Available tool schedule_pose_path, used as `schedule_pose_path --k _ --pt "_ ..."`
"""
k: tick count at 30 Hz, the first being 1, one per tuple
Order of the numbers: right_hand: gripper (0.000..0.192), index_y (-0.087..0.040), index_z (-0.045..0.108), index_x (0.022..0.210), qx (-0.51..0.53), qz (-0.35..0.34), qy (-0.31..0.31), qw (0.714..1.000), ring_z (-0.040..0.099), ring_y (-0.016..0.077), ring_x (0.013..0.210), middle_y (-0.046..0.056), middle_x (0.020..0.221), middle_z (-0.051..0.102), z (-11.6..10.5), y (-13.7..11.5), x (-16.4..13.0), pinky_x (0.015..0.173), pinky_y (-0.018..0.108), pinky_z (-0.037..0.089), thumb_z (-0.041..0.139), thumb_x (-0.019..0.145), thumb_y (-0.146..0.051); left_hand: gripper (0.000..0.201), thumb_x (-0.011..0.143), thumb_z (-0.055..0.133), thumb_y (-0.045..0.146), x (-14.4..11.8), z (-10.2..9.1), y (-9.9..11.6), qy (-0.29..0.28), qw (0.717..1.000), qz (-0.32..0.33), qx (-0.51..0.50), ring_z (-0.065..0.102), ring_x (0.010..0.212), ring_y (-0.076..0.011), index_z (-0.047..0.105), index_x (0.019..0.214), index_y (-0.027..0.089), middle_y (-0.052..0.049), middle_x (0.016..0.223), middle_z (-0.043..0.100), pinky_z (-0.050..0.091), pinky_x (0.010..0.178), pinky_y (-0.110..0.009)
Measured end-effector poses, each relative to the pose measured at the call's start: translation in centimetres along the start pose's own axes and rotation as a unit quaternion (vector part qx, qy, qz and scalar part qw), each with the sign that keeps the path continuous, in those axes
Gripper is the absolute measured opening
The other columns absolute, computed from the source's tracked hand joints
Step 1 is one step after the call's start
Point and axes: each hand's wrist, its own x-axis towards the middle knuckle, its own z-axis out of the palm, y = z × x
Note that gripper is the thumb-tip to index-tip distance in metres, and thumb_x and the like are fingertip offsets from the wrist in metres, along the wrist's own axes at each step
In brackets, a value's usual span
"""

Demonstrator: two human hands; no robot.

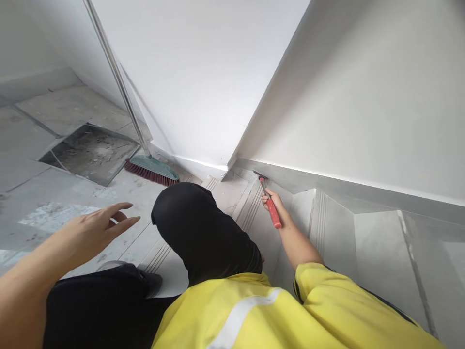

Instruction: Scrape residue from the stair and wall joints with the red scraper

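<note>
My right hand point(279, 203) is closed around a scraper point(273, 214) with a red handle. The scraper's head points away from me, close to the grey skirting point(286, 175) at the base of the wall; whether the blade touches the tile, I cannot tell. My left hand point(94, 228) hangs in the air over the tiled floor on the left, fingers apart and empty. Between the hands is my bent knee point(196, 223) in black trousers.
A broom point(154, 167) with a green head leans against the white wall point(203, 72). Beyond it is a square recess point(98, 150) in the floor holding rubble. Tiled stairs point(334, 218) with grooved edges run along the right wall.
</note>
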Motion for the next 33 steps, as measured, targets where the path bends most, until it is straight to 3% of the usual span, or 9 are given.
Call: schedule_pose_path --k 6,9,12,22,28,33 --pt "0.016 -0.016 0.044 0.072 -0.111 -0.054 0.083 0.989 0.045 0.0087 0.039 0.0 0.051 0.049 5.1 3.8 1.5 0.035 0.018 0.034 0.047 0.086 -0.024 0.068 0.075 0.032 0.064 0.2 0.3 -0.2 -0.026 1.0 0.006 -0.005 0.061 0.083 -0.0242 0.041 0.127 0.02 -0.006 0.102 0.064 0.041 0.071 -0.03" --pt "0.012 -0.016 0.046 0.072 -0.116 -0.084 0.115 0.983 0.047 0.0106 0.04 0.0 0.048 0.051 7.6 5.3 2.7 0.037 0.02 0.037 0.044 0.083 -0.02 0.067 0.076 0.032 0.063 0.1 0.3 0.1 -0.025 1.0 -0.001 -0.006 0.06 0.085 -0.0243 0.041 0.126 0.021 -0.005 0.103 0.064 0.041 0.072 -0.031" --pt "0.012 -0.017 0.045 0.07 -0.113 -0.072 0.117 0.984 0.045 0.0105 0.039 -0.001 0.046 0.049 9.3 5.9 3.8 0.038 0.021 0.039 0.045 0.081 -0.02 0.069 0.074 0.032 0.065 -0.2 0.0 0.6 -0.028 0.999 -0.015 -0.007 0.059 0.087 -0.0253 0.041 0.126 0.021 -0.006 0.104 0.063 0.041 0.075 -0.032" --pt "0.018 -0.017 0.045 0.057 -0.087 -0.046 0.065 0.993 0.046 0.0104 0.04 0.001 0.043 0.05 11.2 8.6 6.4 0.041 0.02 0.039 0.049 0.075 -0.015 0.068 0.075 0.032 0.067 -1.0 -0.8 0.9 -0.053 0.998 -0.019 -0.025 0.062 0.087 -0.0269 0.043 0.124 0.022 -0.008 0.104 0.065 0.045 0.075 -0.035" --pt "0.014 -0.019 0.044 0.066 -0.008 -0.059 0.185 0.981 0.043 0.0104 0.035 -0.004 0.041 0.042 12.5 9.9 7.1 0.037 0.021 0.037 0.048 0.079 -0.017 0.069 0.074 0.029 0.072 -0.4 -0.9 1.4 -0.082 0.996 -0.015 -0.023 0.062 0.087 -0.028 0.04 0.123 0.023 -0.01 0.109 0.062 0.046 0.073 -0.036" --pt "0.017 -0.019 0.041 0.066 0.052 -0.036 0.171 0.983 0.041 0.0084 0.034 -0.006 0.042 0.04 12.4 11.0 6.6 0.038 0.02 0.037 0.049 0.074 -0.006 0.072 0.07 0.03 0.075 0.0 -1.0 1.3 -0.097 0.994 -0.042 -0.014 0.062 0.085 -0.03 0.037 0.123 0.027 -0.01 0.109 0.062 0.046 0.074 -0.04"
